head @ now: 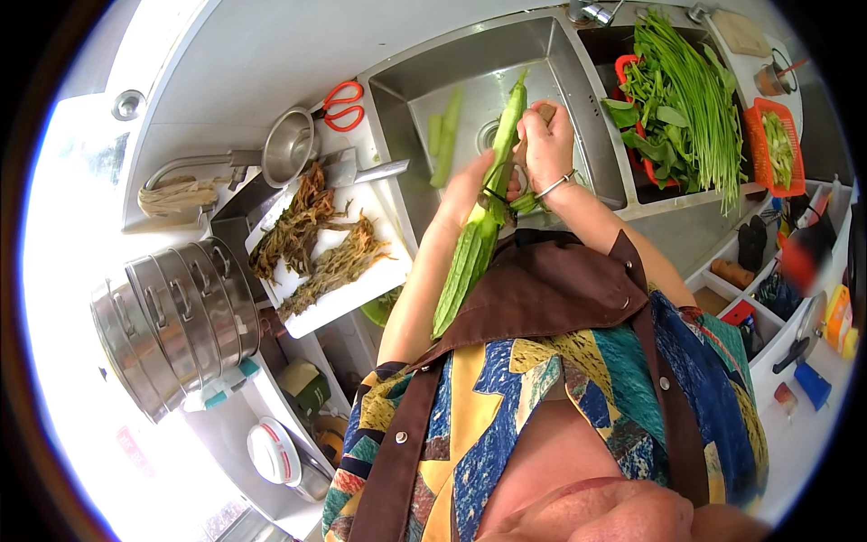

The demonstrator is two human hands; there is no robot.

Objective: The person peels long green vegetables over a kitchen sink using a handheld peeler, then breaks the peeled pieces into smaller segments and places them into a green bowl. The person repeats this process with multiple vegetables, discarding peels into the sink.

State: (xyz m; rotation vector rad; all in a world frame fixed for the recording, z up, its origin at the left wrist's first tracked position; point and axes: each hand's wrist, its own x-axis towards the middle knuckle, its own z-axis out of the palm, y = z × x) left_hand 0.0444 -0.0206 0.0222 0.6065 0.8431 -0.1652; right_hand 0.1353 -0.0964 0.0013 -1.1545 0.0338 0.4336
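A long ridge gourd (464,271) is gripped near its middle by my left hand (469,184), slanting from the sink towards my apron. Its upper part looks smooth and pale green; ridged skin covers the lower end. My right hand (550,146) is closed around the wooden handle (546,112) of a tool, probably a peeler, close beside the gourd. Most of that tool is hidden by fingers and gourd. Green peel (524,202) hangs near my right wrist. Below both hands is a stainless steel sink (582,159), where pale green gourd pieces (447,139) lie at the left.
Leafy greens (684,108) fill the right basin. Left of the sink, a white cutting board (332,278) bears wilted brown-green vegetables (298,223) and a cleaver (352,169). Red-handled scissors (344,106) and a metal ladle (290,146) lie behind. Stacked steamer pots (177,318) stand further left.
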